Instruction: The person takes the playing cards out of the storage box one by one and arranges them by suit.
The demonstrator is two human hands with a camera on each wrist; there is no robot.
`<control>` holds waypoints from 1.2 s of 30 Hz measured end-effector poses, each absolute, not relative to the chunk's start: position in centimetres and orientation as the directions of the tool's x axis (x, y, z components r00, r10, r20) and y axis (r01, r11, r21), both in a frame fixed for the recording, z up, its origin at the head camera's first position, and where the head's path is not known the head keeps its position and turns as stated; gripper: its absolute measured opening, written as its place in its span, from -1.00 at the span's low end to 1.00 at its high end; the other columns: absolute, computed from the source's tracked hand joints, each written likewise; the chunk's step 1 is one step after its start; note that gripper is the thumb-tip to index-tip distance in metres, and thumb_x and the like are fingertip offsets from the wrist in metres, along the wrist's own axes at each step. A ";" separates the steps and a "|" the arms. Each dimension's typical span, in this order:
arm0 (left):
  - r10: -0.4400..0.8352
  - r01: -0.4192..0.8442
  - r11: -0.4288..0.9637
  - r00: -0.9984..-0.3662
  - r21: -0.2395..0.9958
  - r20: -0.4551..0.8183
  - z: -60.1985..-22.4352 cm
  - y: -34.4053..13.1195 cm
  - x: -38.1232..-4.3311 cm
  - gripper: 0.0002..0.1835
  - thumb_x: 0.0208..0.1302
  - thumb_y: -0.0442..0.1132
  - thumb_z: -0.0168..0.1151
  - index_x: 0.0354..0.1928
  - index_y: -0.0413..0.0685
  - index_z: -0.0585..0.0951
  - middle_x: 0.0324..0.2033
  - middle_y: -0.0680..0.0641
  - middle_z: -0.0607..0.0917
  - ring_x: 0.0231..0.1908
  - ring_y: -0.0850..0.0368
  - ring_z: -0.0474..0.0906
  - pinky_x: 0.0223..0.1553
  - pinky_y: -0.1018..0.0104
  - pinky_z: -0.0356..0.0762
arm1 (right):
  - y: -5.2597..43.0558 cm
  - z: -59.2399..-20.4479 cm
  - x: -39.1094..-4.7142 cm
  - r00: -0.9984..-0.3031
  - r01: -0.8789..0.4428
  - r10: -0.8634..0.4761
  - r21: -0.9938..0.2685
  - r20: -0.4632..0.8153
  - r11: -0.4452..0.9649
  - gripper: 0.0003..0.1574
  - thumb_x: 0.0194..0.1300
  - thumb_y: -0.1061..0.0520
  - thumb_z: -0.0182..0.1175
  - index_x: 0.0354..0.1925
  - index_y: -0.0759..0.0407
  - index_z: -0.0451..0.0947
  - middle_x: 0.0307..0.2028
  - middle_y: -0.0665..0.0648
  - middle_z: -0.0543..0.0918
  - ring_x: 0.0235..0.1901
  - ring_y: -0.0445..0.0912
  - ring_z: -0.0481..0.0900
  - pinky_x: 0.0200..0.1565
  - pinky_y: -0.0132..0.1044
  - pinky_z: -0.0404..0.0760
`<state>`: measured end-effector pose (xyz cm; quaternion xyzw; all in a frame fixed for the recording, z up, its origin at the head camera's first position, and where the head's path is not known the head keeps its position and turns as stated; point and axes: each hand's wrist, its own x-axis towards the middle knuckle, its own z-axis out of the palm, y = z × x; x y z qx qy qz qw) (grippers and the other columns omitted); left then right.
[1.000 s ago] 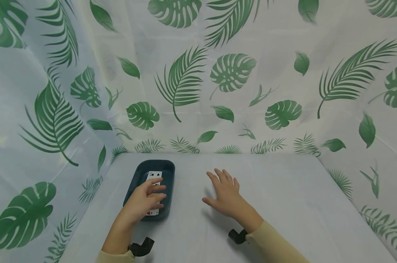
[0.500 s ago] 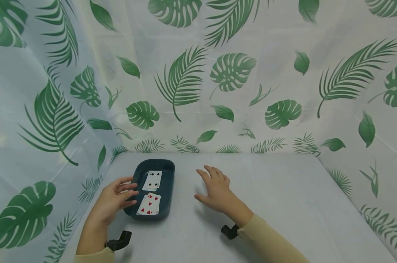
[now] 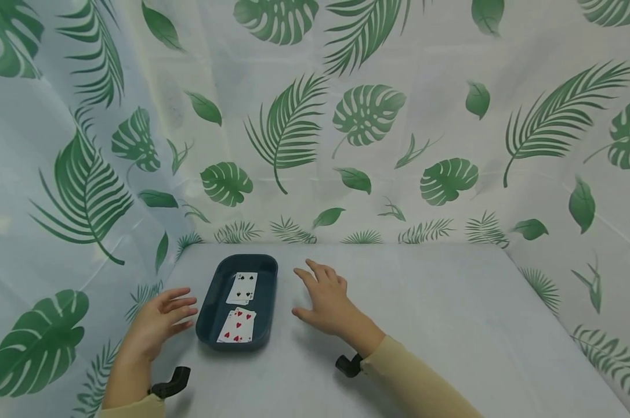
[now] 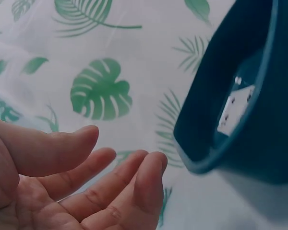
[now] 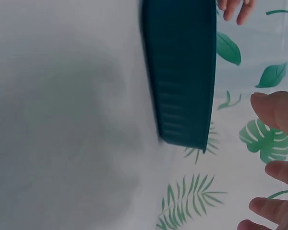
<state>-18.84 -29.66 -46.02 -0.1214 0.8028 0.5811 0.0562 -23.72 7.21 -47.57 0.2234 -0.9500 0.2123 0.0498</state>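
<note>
A dark teal tray [image 3: 265, 316] stands on the left part of the table. Two small groups of playing cards lie in it: spades cards [image 3: 243, 287] at the far end and hearts cards [image 3: 238, 326] at the near end. Just left of the tray, my left hand [image 3: 155, 322] hovers with loosely bent fingers, holding nothing and apart from the rim. To the tray's right, my right hand [image 3: 322, 299] is held above the table with spread fingers and nothing in them. In the left wrist view, a spades card [image 4: 235, 110] shows inside the tray.
The table is covered with a white cloth [image 3: 424, 325]. Behind it and at both sides hang white sheets with green leaf prints [image 3: 369, 116]. A black wrist mount [image 3: 171, 383] sits on the left wrist, another black mount [image 3: 348, 366] on the right.
My left hand has moved left, from over the tray to beside it, uncovering the cards. My right hand has moved left toward the tray. The tray has stayed in place.
</note>
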 end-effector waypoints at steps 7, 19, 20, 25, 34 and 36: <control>-0.114 -0.296 0.308 -0.955 0.904 -0.274 -47.1 -30.6 -19.4 -0.34 0.57 -0.38 0.21 0.61 -0.27 0.26 0.44 -0.46 0.49 0.09 0.04 0.75 0.06 0.11 0.79 | 5.6 -47.2 -23.8 -0.881 -0.473 -0.430 -0.356 0.197 0.806 0.07 0.27 -0.25 0.53 0.59 -0.11 0.31 0.65 0.16 0.23 0.56 0.20 0.21 0.34 0.39 0.32; -0.059 -0.327 0.350 -0.943 0.878 -0.328 -48.1 -30.6 -20.5 -0.34 0.55 -0.37 0.23 0.60 -0.23 0.29 0.41 -0.47 0.52 0.05 0.03 0.71 0.04 0.10 0.78 | 2.8 -46.6 -23.7 -0.845 -0.534 -0.509 -0.301 0.163 0.790 0.06 0.31 -0.27 0.48 0.62 -0.13 0.27 0.64 0.15 0.23 0.59 0.17 0.18 0.38 0.33 0.31; -0.058 -0.331 0.355 -0.941 0.875 -0.332 -48.1 -30.5 -20.6 -0.34 0.55 -0.37 0.23 0.60 -0.23 0.30 0.40 -0.46 0.53 0.04 0.04 0.72 0.04 0.10 0.78 | 2.6 -46.6 -23.7 -0.841 -0.540 -0.516 -0.296 0.162 0.788 0.06 0.31 -0.27 0.47 0.62 -0.14 0.27 0.64 0.14 0.23 0.59 0.17 0.18 0.39 0.32 0.30; -0.050 -0.337 0.380 -0.937 0.861 -0.345 -48.1 -30.3 -21.0 -0.34 0.54 -0.38 0.23 0.60 -0.22 0.30 0.34 -0.44 0.55 0.05 -0.01 0.69 0.04 0.05 0.76 | 1.4 -47.1 -23.9 -0.827 -0.562 -0.536 -0.268 0.171 0.782 0.07 0.31 -0.29 0.48 0.62 -0.14 0.27 0.64 0.13 0.24 0.61 0.16 0.16 0.41 0.32 0.27; -0.062 -0.349 0.407 -0.933 0.844 -0.356 -48.4 -29.9 -21.5 -0.37 0.54 -0.40 0.21 0.58 -0.21 0.33 0.11 -0.28 0.59 -0.04 -0.03 0.59 -0.06 0.12 0.71 | -0.6 -47.6 -25.1 -0.806 -0.591 -0.566 -0.230 0.172 0.773 0.05 0.35 -0.30 0.43 0.64 -0.16 0.24 0.64 0.14 0.25 0.60 0.15 0.16 0.45 0.34 0.21; -0.068 -0.344 0.406 -0.935 0.847 -0.347 -48.6 -29.8 -21.5 -0.39 0.55 -0.39 0.21 0.57 -0.21 0.35 0.07 -0.25 0.60 -0.06 -0.02 0.59 -0.09 0.15 0.69 | -1.1 -47.5 -25.2 -0.802 -0.597 -0.572 -0.222 0.172 0.771 0.05 0.35 -0.30 0.43 0.64 -0.17 0.24 0.63 0.13 0.26 0.60 0.14 0.17 0.45 0.34 0.22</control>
